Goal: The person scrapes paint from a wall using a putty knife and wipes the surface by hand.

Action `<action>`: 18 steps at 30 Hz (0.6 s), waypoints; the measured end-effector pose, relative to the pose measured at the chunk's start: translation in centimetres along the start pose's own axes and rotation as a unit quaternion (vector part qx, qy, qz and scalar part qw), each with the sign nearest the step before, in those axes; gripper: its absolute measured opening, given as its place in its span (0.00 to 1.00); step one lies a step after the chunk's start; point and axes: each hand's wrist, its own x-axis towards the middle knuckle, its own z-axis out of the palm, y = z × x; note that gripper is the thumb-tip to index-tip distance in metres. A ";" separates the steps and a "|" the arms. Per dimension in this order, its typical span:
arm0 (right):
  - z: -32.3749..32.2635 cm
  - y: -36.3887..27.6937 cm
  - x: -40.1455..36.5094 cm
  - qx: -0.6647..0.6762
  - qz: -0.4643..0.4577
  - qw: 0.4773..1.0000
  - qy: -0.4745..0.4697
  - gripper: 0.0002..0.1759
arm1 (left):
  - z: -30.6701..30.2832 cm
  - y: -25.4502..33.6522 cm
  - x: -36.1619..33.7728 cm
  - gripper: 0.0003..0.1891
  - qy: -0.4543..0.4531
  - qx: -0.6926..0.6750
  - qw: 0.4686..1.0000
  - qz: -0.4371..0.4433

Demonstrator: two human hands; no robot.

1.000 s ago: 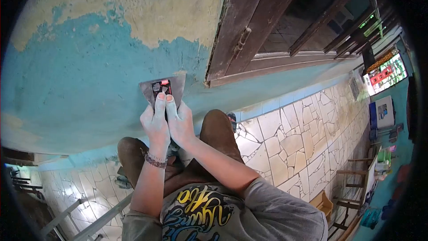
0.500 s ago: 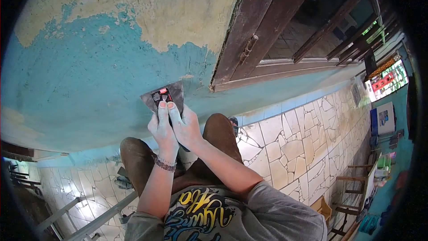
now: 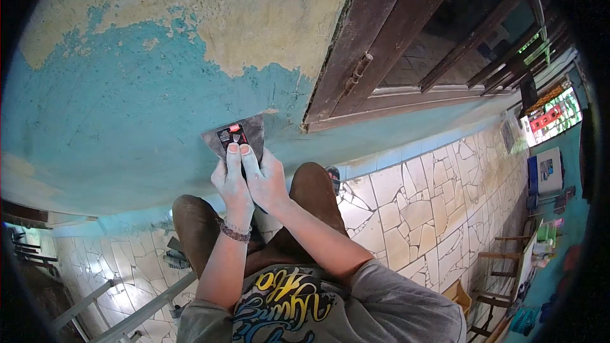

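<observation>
Both of my hands grip one paint scraper (image 3: 253,132), a wide grey metal blade with a black and red label. My left hand (image 3: 230,185), with a bracelet at its wrist, wraps the handle from the left. My right hand (image 3: 267,184) closes round it from the right. The two thumbs lie side by side at the base of the blade, and the fingers hide most of the handle. Pale dust coats both hands. The blade's edge is at the blue painted wall (image 3: 146,101), just below a small bare patch; whether it touches is hard to tell.
Higher up, the paint gives way to bare beige plaster (image 3: 254,19). A dark wooden window frame (image 3: 356,38) stands right of the scraper. Below are my bent knees and a stone-patterned floor (image 3: 406,216). A metal ladder (image 3: 149,305) is lower left, wooden furniture (image 3: 502,273) lower right.
The scraper has shifted very slightly up the wall, nearer the small bare patch. Both hands keep the same grip, and the view has moved a little.
</observation>
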 end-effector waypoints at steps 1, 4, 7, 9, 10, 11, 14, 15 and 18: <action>0.1 -0.1 0.1 0.002 0.001 1.000 0.001 0.20 | 0.0 -0.1 0.1 0.17 0.004 -0.002 1.000 0.000; 0.3 0.0 0.1 0.005 -0.001 1.000 0.011 0.20 | -0.1 0.5 0.2 0.17 -0.003 0.010 1.000 0.007; 0.4 -0.2 0.0 0.010 -0.010 1.000 0.019 0.20 | 0.0 0.4 -0.1 0.17 0.001 0.016 1.000 0.008; 0.1 -0.7 0.1 0.009 0.007 1.000 0.010 0.20 | 0.1 0.7 0.0 0.17 0.007 0.012 1.000 0.010; 0.3 -0.8 0.5 0.010 -0.003 1.000 0.011 0.20 | 0.3 0.8 0.2 0.17 0.010 0.008 1.000 0.012; 0.6 -0.8 0.5 0.010 -0.007 1.000 0.015 0.20 | 0.4 0.8 0.2 0.17 0.013 0.007 1.000 0.009; 1.0 -2.4 0.4 0.014 -0.011 1.000 0.002 0.19 | -1.1 1.8 0.6 0.19 -0.032 0.119 0.992 0.013; 1.2 -3.5 0.6 0.018 -0.012 1.000 -0.006 0.19 | -0.6 2.1 0.6 0.22 0.021 0.099 0.994 0.043; 1.6 -6.0 2.1 0.059 -0.067 0.994 -0.055 0.18 | 0.7 6.3 1.2 0.23 -0.028 0.096 0.989 0.110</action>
